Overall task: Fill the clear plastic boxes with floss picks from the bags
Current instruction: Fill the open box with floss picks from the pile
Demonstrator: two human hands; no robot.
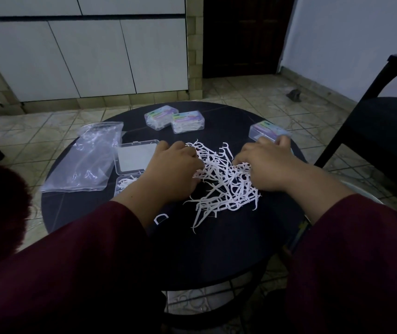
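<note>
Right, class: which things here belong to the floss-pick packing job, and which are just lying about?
Job: floss picks, open clear box, plastic bag, closed boxes, box at right, both hands.
Lying about: black chair, dark lump on floor.

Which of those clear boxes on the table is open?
The open box beside the left hand, next to the plastic bag. Its lid lies flat; the three labelled boxes farther back are closed.

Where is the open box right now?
In the head view, the open box sits on the table's left side, between the bag and the left hand.
</note>
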